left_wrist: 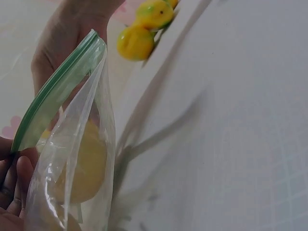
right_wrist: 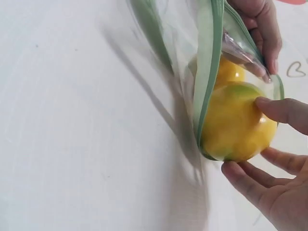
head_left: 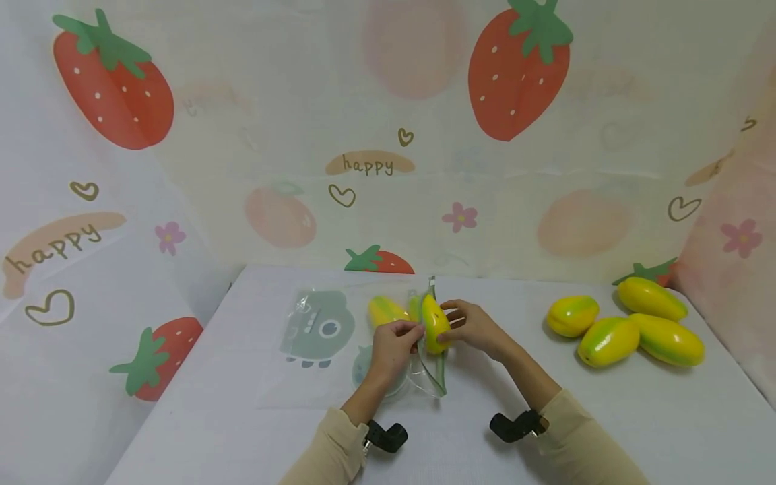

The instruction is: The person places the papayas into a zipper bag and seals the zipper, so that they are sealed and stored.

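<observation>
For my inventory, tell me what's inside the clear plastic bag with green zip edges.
Inside the bag: at least one oval yellow-green fruit. Another fruit, in the right hand, sits at the opening. From the head camera, the left hand hides whatever lies behind it.

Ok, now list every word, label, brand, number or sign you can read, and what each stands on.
"happy": on the back cloth, near the middle, over a peach strip.
"happy": on the left cloth, slanting upward, over another peach strip.
Too faint to read: pale marks on the back cloth, upper left and upper right.
Too slanted to read: the peach strip on the right cloth.
Clear zip bag: printed pictures, no readable words.
</observation>
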### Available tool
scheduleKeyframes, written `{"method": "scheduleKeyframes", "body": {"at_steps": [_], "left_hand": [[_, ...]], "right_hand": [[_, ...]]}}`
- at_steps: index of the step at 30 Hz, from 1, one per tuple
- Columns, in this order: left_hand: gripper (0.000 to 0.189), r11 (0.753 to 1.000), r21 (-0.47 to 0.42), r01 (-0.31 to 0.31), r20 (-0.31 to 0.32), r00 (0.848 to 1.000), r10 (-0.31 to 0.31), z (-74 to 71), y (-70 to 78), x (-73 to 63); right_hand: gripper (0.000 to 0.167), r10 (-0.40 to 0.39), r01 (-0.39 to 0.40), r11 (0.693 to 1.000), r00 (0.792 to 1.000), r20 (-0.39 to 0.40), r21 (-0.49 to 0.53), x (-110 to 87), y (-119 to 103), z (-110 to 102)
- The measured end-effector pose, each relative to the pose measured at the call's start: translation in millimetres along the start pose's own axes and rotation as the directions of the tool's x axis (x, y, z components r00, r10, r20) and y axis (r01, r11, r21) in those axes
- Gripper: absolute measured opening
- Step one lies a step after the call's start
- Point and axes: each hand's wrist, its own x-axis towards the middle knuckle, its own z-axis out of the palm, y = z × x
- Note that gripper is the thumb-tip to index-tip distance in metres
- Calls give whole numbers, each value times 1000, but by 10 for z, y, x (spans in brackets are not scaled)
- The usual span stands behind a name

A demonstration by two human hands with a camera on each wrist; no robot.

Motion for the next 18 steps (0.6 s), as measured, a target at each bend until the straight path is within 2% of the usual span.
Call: {"method": "scheduleKeyframes", "body": {"at_steps": [4,7,13,18], "left_hand": [[25,1000,2,11,1,1000,-11,1,4,3],[24,1000,6,21,0,1000,-21,7,-4,12],[22,1000,-2,16,1,1000,-16,24,4,10],[23,1000,-4,3,11,1000,-3,29,4,4]], "right_hand": [[70,-22,22,999,1000,16,26,1,39,2],[68,-30,30,999,1000,0,31,9,49,21],[61,-20,23,999,996,-86,36,20,61,105],[52,-4,14,998,984,-178,55,20,59,172]]}}
